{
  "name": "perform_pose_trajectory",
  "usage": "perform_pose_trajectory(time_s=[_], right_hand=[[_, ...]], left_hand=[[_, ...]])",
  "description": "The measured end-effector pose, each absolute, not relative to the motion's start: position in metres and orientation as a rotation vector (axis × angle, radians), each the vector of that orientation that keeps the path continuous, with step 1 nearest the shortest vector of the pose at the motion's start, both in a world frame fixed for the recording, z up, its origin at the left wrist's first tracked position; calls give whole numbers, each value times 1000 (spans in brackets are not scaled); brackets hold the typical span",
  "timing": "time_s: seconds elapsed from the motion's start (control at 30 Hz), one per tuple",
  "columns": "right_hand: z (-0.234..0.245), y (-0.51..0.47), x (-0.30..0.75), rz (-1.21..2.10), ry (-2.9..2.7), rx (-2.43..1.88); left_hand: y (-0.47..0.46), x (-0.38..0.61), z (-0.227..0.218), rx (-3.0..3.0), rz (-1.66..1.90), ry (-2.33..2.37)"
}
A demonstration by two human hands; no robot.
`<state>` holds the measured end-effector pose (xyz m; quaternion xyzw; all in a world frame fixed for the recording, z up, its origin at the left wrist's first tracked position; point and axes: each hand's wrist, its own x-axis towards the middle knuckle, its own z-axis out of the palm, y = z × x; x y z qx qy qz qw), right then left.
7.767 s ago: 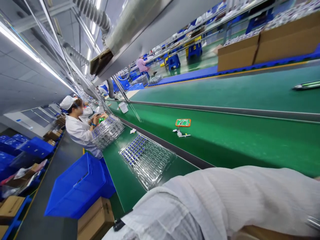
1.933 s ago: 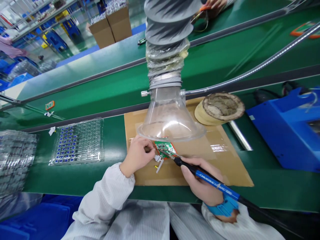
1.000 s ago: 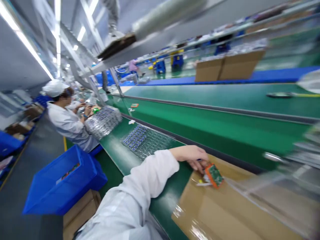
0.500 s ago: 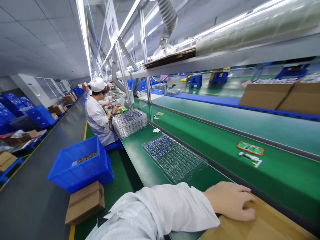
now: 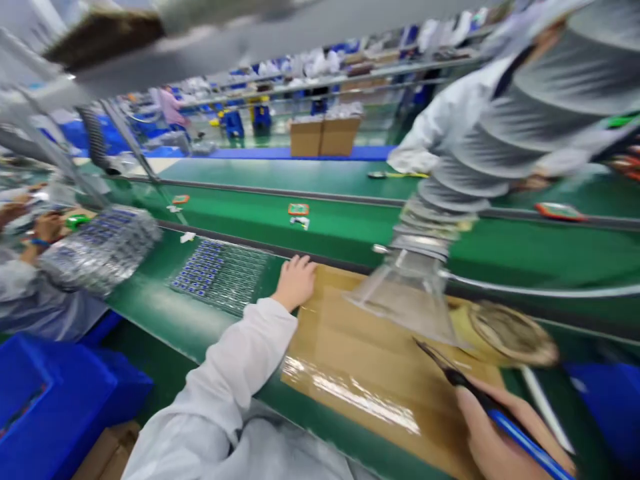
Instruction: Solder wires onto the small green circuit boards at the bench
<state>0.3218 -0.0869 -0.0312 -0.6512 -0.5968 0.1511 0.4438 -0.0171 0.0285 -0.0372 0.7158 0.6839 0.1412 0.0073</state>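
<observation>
My left hand lies flat on the far left corner of a brown cardboard mat, fingers stretched out and holding nothing. My right hand at the lower right is wrapped round a blue-handled soldering iron, its dark tip pointing up-left over the mat. A clear fume-extraction funnel on a grey ribbed hose hangs over the mat's far side. An orange-framed green circuit board with a small white part beside it lies on the green conveyor belt beyond my left hand.
A clear tray of small blue parts lies left of the mat. A stack of such trays sits further left by a co-worker's hands. Blue bin below left. A round brown sponge pad sits right of the funnel. A person in white works across the belt.
The view has swung from the aisle at left back toward the mat. My left hand stays flat on the mat's corner. The circuit board has moved away along the belt.
</observation>
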Motion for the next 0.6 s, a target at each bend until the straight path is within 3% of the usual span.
perform_pose_trajectory(time_s=[0.23, 0.43, 0.6], right_hand=[[-48, -75, 320, 546, -1491, -1529], [-45, -73, 314, 662, -1486, -1499], [-38, -72, 309, 709, -1468, -1480]], left_hand=[[30, -30, -36, 2158, 425, 2143], [31, -24, -33, 2230, 680, 1963], [29, -11, -32, 2403, 361, 1841]])
